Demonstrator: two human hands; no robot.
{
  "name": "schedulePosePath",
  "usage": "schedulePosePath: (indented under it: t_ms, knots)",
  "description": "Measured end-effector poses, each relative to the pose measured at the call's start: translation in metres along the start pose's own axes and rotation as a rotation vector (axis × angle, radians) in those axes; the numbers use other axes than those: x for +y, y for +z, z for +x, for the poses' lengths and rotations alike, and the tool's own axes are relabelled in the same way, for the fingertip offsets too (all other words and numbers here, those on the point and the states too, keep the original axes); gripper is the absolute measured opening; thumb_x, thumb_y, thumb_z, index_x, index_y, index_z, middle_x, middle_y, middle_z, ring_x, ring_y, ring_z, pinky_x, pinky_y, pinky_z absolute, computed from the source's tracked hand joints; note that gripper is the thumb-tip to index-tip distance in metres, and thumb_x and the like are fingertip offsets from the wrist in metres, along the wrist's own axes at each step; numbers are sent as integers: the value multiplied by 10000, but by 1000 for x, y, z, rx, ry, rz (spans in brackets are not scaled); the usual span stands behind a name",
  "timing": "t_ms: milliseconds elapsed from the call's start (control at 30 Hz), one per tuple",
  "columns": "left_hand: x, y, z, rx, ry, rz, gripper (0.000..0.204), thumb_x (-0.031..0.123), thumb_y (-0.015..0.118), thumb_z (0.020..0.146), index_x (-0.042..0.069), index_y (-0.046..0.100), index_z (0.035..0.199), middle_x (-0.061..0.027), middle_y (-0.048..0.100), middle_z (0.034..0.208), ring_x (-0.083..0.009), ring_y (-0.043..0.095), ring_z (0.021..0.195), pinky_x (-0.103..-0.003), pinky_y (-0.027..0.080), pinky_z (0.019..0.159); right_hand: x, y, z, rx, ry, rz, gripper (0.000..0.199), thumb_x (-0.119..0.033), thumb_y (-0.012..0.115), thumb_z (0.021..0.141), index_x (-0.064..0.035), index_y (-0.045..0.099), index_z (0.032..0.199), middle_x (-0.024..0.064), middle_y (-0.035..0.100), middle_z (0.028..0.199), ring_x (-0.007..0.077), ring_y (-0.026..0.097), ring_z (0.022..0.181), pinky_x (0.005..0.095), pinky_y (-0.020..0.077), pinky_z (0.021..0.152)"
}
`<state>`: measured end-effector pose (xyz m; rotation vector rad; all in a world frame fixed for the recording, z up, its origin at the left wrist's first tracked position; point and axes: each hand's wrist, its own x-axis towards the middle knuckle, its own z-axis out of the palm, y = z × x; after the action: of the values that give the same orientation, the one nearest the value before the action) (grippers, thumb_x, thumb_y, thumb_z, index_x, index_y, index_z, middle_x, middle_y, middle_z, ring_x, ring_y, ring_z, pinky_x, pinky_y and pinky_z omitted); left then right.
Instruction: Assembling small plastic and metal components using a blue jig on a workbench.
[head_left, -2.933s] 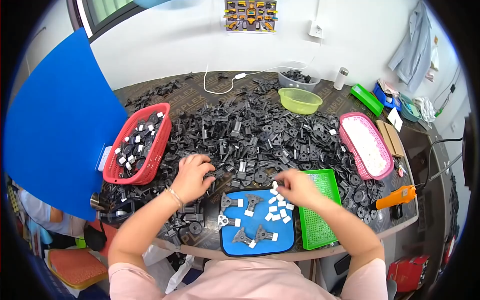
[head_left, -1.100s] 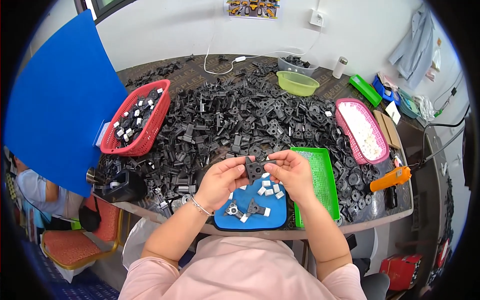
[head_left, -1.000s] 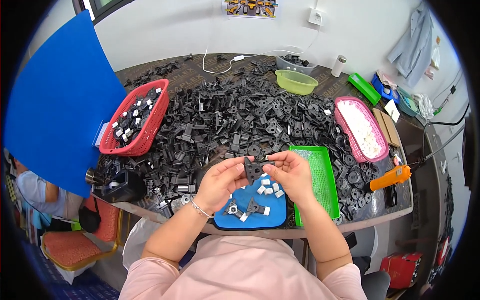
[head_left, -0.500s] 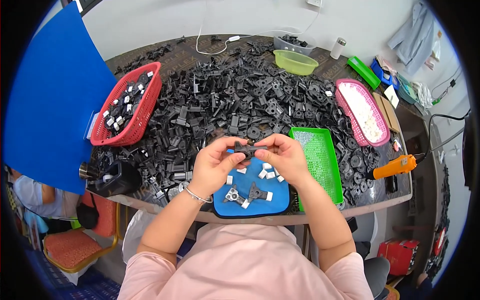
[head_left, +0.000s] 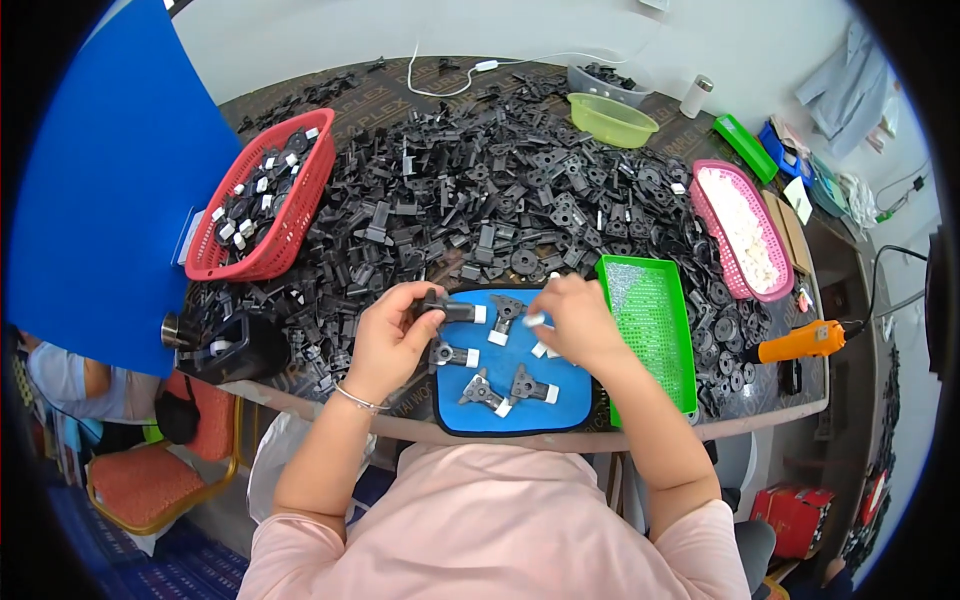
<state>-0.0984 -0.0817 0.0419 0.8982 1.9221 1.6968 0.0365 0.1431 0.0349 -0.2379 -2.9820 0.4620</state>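
Note:
My left hand point(head_left: 392, 335) grips a black plastic part with a white end point(head_left: 452, 310) just above the left edge of the blue mat point(head_left: 565, 412). My right hand point(head_left: 572, 318) hovers over the mat's upper right and pinches a small white piece point(head_left: 534, 320). Several black parts with white caps point(head_left: 525, 386) lie on the mat between and below my hands. A large heap of loose black plastic parts point(head_left: 500, 200) covers the table beyond them.
A red basket point(head_left: 262, 205) with black and white parts stands at the left. A green tray point(head_left: 648, 325) lies right of the mat, a pink basket of white pieces point(head_left: 742, 232) farther right. A green bowl point(head_left: 611, 118), an orange tool point(head_left: 800, 343) and a blue board point(head_left: 100, 180) surround the work area.
The hands were joined on one black part over the mat; now they have drawn apart. The left keeps the black part, the right has dropped toward the mat holding a white piece.

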Motion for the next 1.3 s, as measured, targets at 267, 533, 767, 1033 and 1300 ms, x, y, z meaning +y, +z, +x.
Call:
schedulePosePath:
  t_ms: [267, 533, 767, 1033, 1300]
  knots:
    - [6, 29, -13, -191, 60, 297, 262, 4, 670, 812, 5, 615, 1068, -81, 615, 921, -118, 599, 732, -239, 480, 634, -27, 25, -6, -224, -45, -14, 244, -194, 762, 680, -160, 716, 917, 32, 643, 902, 237, 596, 951, 417, 415, 844]
    - [-6, 58, -4, -275, 181, 553, 234, 112, 659, 814, 45, 631, 1037, -138, 640, 973, -332, 629, 850, -380, 517, 727, -18, 1, -20, -160, 62, 89, 271, -198, 764, 695, -158, 702, 956, 37, 642, 902, 229, 595, 933, 390, 414, 809]
    - [3, 77, -4, -357, 169, 907, 210, 78, 634, 797, 64, 616, 1006, -116, 640, 887, -326, 642, 775, -403, 523, 651, -11, 2, -46, -87, 88, 84, 256, -185, 768, 684, -135, 699, 925, 34, 640, 881, 224, 595, 901, 377, 412, 793]
    - [9, 90, 1, -471, 169, 1103, 176, 94, 599, 807, 73, 610, 981, -118, 644, 879, -312, 648, 768, -409, 519, 651, -5, 17, -50, 73, 95, -9, 258, -166, 780, 653, -146, 705, 899, 35, 603, 896, 226, 567, 930, 376, 406, 775]
    - [6, 83, 8, -259, 118, 851, 178, 161, 631, 825, 64, 606, 971, -130, 641, 810, -327, 629, 798, -437, 488, 706, 3, 25, -37, 67, 48, -217, 189, -124, 688, 681, -134, 697, 870, 31, 559, 911, 209, 527, 932, 368, 387, 780]
